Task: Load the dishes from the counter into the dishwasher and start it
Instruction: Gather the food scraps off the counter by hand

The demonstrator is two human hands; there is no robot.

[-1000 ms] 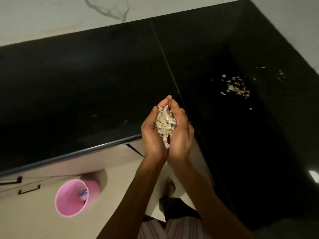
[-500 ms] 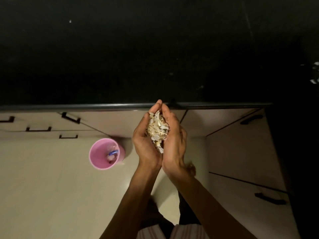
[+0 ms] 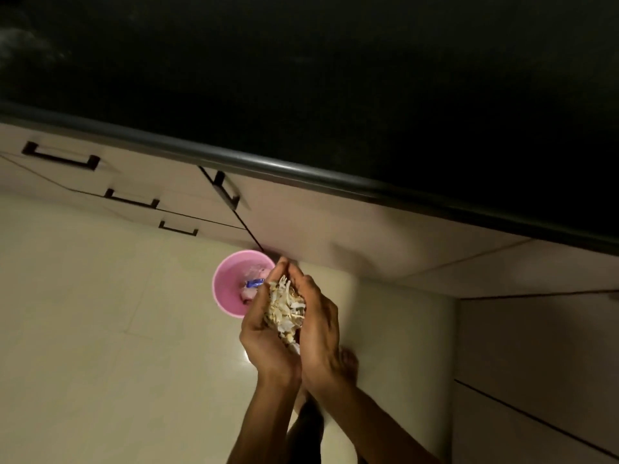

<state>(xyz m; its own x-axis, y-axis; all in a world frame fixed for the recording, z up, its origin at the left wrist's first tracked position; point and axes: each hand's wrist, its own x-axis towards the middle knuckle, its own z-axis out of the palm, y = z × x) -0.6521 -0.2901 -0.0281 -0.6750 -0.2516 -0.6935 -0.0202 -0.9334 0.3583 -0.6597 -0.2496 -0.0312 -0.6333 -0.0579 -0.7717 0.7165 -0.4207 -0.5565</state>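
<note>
Pink bin (image 3: 231, 289) now nearer mid-frame, touching cupped left hand (image 3: 264, 333) and right hand (image 3: 318, 326), both still clasping pale scraps (image 3: 284, 306).

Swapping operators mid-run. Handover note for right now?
Left hand and right hand: cupped together, holding a heap of pale peel scraps.
Pink bin: on the floor against the cabinets, some trash inside; the hands overlap its right rim in this view.
Done: scraps are gathered in the hands.
Left: scraps not yet dropped. No dishes or dishwasher in view, so loading and starting look untouched.
</note>
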